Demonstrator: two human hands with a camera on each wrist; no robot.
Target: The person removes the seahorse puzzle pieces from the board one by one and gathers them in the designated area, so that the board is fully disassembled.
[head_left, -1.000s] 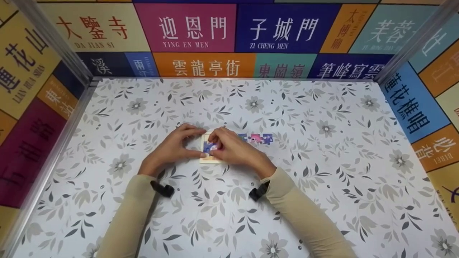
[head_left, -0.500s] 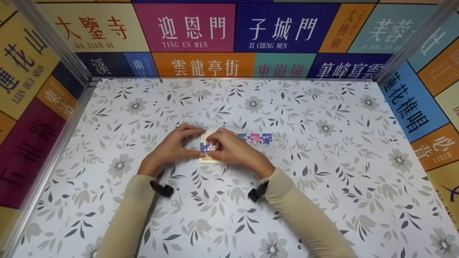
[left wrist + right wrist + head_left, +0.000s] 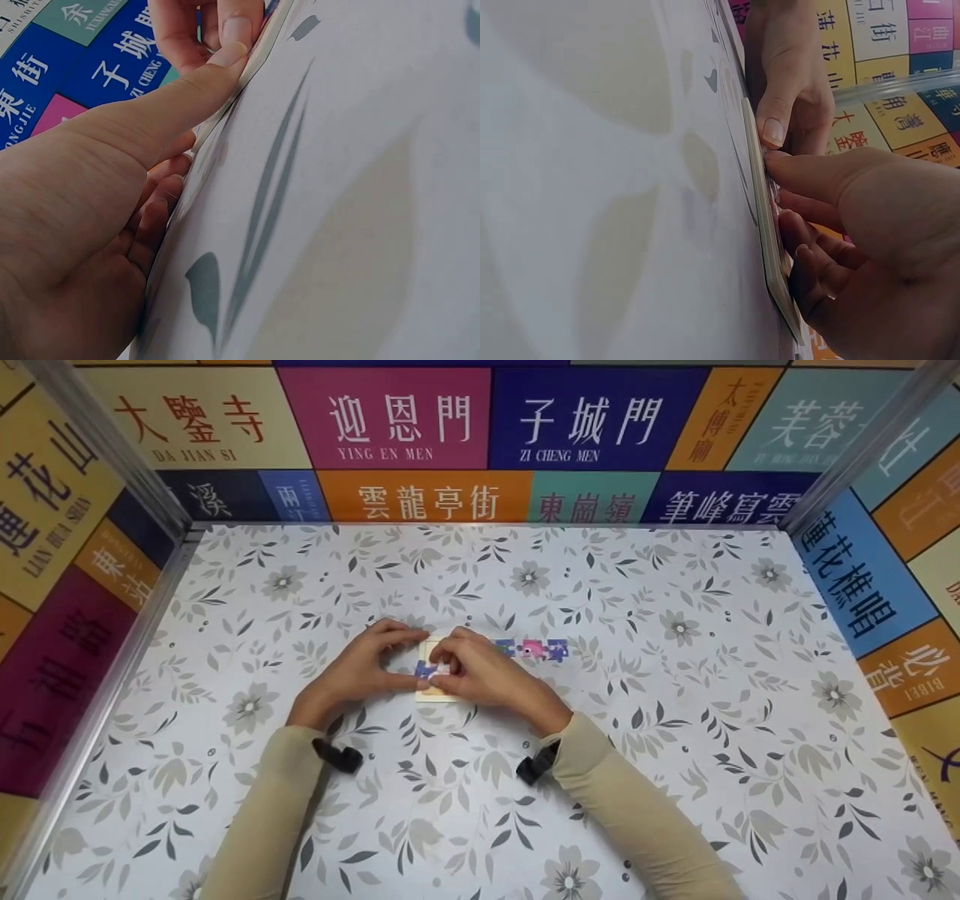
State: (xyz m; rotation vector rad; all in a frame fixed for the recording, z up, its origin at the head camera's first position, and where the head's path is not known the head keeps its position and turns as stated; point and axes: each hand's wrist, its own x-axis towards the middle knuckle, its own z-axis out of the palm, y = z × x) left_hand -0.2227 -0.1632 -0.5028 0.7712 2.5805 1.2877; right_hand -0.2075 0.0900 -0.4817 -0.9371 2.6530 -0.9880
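Observation:
A small cream puzzle board [image 3: 429, 697] lies flat at the middle of the table, partly hidden under the hands. My left hand [image 3: 358, 666] grips its left side, fingertips at the far corner and thumb on the near part. With thumb and curled fingers, my right hand [image 3: 491, 675] pinches a puzzle piece over the board; purple and white printing [image 3: 424, 669] shows beside the thumb tips. In the right wrist view, the left thumb [image 3: 774, 129] and the right thumb almost meet on the board's edge [image 3: 761, 202]. The right fingers cover most of the board's face.
To the right of the board lie several puzzle pieces in a row: a blue-green one [image 3: 505, 647], a pink one with an eye [image 3: 532, 649] and a purple one [image 3: 557, 649]. A floral cloth [image 3: 450, 825] covers the table. Printed panels [image 3: 390, 420] enclose the back and sides.
The right hand has shifted slightly left over the board, with its thumb tip nearer the left thumb. The left hand and the row of pieces stay in place.

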